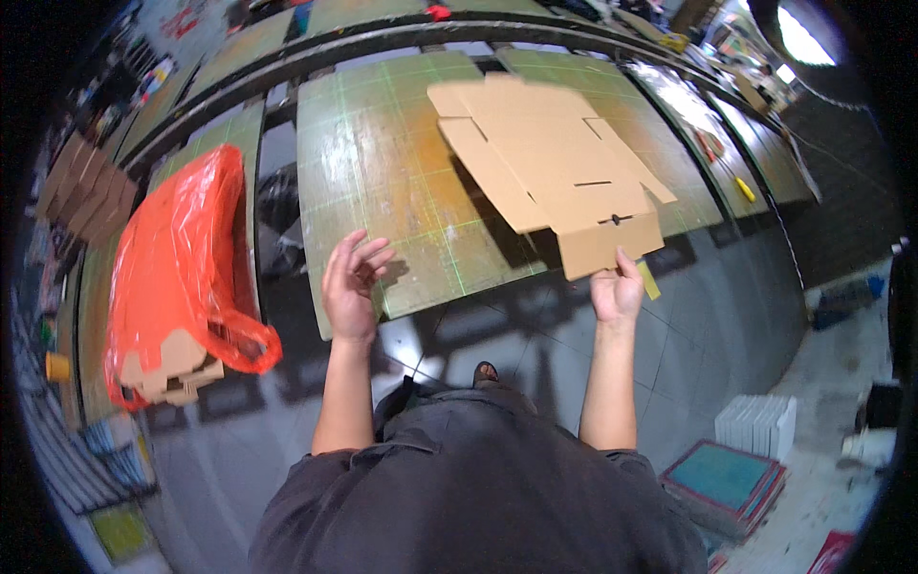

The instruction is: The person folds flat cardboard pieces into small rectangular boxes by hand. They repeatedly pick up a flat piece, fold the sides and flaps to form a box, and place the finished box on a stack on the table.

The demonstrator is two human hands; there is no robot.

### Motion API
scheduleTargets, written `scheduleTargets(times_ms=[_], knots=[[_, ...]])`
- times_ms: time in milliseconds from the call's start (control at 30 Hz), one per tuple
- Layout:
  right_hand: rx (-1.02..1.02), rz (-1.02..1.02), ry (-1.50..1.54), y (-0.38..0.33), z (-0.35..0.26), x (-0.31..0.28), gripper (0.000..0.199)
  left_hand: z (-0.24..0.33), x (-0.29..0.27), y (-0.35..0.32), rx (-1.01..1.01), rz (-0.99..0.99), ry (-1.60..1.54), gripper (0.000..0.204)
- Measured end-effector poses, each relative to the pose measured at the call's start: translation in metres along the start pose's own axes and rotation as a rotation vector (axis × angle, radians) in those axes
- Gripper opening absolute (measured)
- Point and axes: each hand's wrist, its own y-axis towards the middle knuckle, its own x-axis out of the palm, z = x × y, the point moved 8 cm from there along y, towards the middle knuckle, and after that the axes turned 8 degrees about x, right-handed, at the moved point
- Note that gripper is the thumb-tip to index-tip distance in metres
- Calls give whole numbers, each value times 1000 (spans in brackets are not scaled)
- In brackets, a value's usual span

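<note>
The right hand (617, 294) pinches the near end of a flat brown card (545, 143) over the tabletop (373, 172), so this looks like the moving step; the left hand (354, 292) holds nothing, its fingers loosely bent. Next seems to need a steady grip. An orange bag (182, 249) lies left, probably not in the way.

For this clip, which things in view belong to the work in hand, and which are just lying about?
Seemingly in the work:
Flat cardboard blank, gripped by the right hand
Green board beneath it
Orange bag with cardboard pieces, probably

Seemingly just lying about:
Teal-topped stack, lower right
White ridged stack beside it
Yellow item at right
</note>
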Motion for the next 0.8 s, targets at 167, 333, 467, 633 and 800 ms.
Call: scheduleTargets(times_ms=[167, 333, 467, 633, 800], knots=[[287, 63, -128, 6, 51, -19, 40, -16, 34, -39, -5, 20, 320, 31], [191, -63, -94, 5, 20, -10, 39, -32, 62, -64, -29, 33, 277, 26], [79, -43, -175, 15, -16, 1, 36, -55, 102, -53, 17, -110, 198, 25], [116, 105, -253, 19, -35, -59, 31, -88, 157, -51, 62, -255, 293, 30], [478, 15, -454, 9, -31, -84, 26, -82, 170, -58, 461, -172, 1147, 50]])
